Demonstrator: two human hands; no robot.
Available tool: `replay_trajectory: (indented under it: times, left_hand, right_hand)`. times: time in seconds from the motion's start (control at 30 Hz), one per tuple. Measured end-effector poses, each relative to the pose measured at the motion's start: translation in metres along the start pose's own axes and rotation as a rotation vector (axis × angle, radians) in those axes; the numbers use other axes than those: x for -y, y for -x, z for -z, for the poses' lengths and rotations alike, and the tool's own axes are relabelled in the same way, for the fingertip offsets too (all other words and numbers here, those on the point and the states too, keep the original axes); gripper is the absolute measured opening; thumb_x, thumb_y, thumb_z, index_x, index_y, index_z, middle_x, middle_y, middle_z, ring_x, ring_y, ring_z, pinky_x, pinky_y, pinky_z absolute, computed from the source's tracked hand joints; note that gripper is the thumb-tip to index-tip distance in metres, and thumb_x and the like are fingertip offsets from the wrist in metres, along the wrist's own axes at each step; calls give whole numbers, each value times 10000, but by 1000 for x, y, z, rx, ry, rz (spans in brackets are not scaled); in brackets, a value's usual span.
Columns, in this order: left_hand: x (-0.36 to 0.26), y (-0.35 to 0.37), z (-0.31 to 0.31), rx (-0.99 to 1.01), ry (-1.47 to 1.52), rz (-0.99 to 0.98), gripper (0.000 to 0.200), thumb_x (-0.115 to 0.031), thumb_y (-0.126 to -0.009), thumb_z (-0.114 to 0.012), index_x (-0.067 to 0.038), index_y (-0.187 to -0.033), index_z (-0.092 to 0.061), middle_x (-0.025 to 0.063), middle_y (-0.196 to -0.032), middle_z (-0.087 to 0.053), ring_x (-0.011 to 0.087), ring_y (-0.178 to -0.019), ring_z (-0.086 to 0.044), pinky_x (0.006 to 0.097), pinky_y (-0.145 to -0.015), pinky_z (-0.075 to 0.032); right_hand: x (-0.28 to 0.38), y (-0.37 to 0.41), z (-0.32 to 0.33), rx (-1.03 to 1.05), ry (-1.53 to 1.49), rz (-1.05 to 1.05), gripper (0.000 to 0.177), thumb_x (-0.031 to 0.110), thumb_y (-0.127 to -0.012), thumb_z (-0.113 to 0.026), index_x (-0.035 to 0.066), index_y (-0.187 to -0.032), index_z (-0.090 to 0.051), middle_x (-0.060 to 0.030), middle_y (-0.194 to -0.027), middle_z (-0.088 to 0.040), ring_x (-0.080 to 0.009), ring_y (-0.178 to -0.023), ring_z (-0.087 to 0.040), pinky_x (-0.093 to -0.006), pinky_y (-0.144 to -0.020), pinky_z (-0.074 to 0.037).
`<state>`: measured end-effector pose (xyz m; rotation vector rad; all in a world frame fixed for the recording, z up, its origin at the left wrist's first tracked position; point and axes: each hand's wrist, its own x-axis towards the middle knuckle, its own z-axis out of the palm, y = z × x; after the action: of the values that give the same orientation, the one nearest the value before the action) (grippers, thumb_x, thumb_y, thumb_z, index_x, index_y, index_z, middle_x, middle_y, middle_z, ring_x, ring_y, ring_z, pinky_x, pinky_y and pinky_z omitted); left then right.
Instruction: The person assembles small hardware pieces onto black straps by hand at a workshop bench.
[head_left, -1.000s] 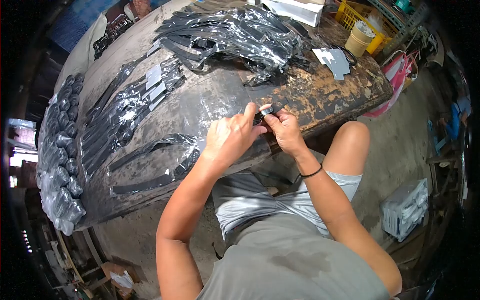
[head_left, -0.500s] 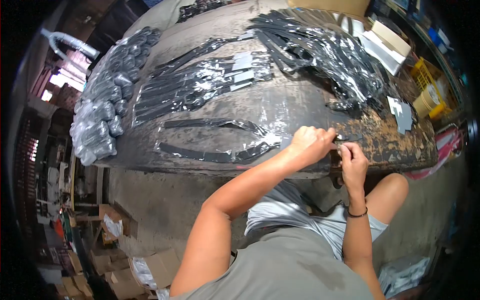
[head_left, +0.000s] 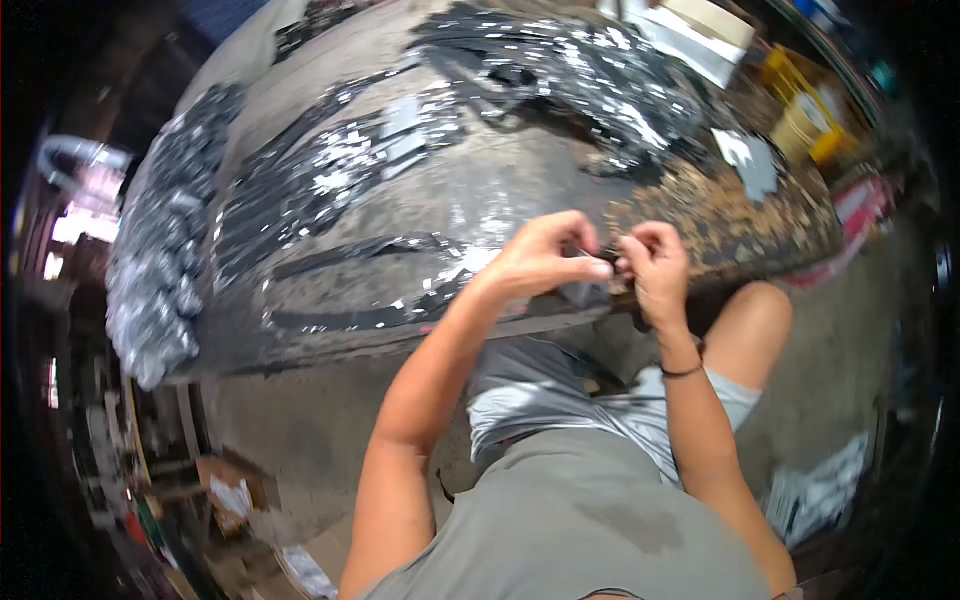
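Note:
My left hand (head_left: 548, 258) is over the table's front edge, thumb and fingers closed round something small and dark that blur hides. Close at its right, my right hand (head_left: 654, 268) is pinched on something too small to name. A dark strip in clear plastic (head_left: 370, 316) lies on the table left of my hands. Behind it is a row of similar black strips (head_left: 320, 180) with grey cards (head_left: 403, 135) on them.
A heap of black wrapped strips (head_left: 600, 85) covers the table's back right. Clear plastic bundles (head_left: 165, 240) line the left edge. Grey-white cards (head_left: 750, 165), an open white box (head_left: 695, 40) and a yellow crate (head_left: 790, 85) are at the right.
The whole view has shifted and blurred. My left hand has turned, its thumb now pointing at my right hand, and both hands have come nearer my body, over the table's edge.

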<state>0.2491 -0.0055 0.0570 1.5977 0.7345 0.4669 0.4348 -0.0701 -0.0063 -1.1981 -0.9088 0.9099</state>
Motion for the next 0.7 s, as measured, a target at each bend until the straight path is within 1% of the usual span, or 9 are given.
replay_trajectory:
  times: [0.07,0.1,0.2,0.27,0.37,0.47,0.53,0.67,0.7]
  left_hand:
    - [4,7,4,-18,36,41,300,-91,-763,-769,-40,-965,-554,-15,-825,-584,52,-752,-547,212,-646,-449]
    - [4,11,2,-20,156,11,282,-50,-783,-743,-35,-1002,-565,-10,-864,-596,52,-767,-552,210,-664,-455]
    - [11,15,-2,-70,215,-14,222,-85,-821,-709,-42,-1010,-601,-72,-678,-504,6,-595,-421,190,-504,-361]
    - [13,14,-5,-149,125,-16,179,-78,-844,-682,-27,-1007,-631,-60,-709,-549,15,-613,-459,196,-531,-396]
    - [18,9,-10,-209,-44,-98,119,-67,-847,-671,-18,-954,-656,-21,-729,-599,37,-638,-500,215,-568,-432]
    - [19,6,-12,-224,-252,-98,109,-83,-837,-682,-14,-918,-659,21,-726,-620,60,-656,-522,237,-600,-455]
    - [14,5,-14,-212,-263,-55,119,-90,-833,-686,-14,-921,-659,36,-716,-616,67,-652,-523,246,-603,-458]
    - [4,4,-19,-195,-304,-17,138,-106,-828,-692,-5,-914,-654,53,-696,-605,83,-636,-521,265,-596,-457]
    - [3,4,-20,-195,-317,-11,140,-107,-827,-692,0,-908,-652,55,-692,-600,84,-633,-517,269,-592,-455]
  right_hand:
    - [5,2,-2,-12,-59,-61,246,73,-851,-669,53,-1034,-506,-36,-818,-587,-82,-615,-574,-203,-519,-466]
    - [10,4,-4,-24,-82,-63,225,59,-847,-667,51,-1005,-508,-37,-821,-595,-76,-625,-571,-205,-526,-466]
    - [4,3,-1,4,0,7,182,64,-864,-651,52,-1011,-544,-21,-811,-612,-56,-603,-564,-189,-510,-449]
    - [9,5,-1,28,45,-53,102,63,-873,-627,26,-967,-642,-21,-858,-600,-64,-643,-572,-205,-564,-477]
    - [12,8,-1,81,60,-27,142,62,-895,-590,23,-997,-680,-25,-906,-604,-68,-643,-576,-201,-574,-479]
    - [13,14,-2,161,85,24,155,26,-884,-577,12,-999,-679,-33,-930,-608,-79,-657,-582,-210,-590,-478]
    - [16,14,-2,241,139,81,153,7,-859,-592,14,-982,-683,-42,-886,-615,-85,-668,-583,-228,-603,-476]
    - [25,16,-2,245,236,140,169,18,-858,-603,15,-1018,-656,-86,-923,-666,-151,-805,-645,-283,-707,-512]
    - [26,16,0,267,225,85,181,22,-861,-601,15,-1037,-642,-95,-941,-673,-162,-841,-651,-290,-734,-513]
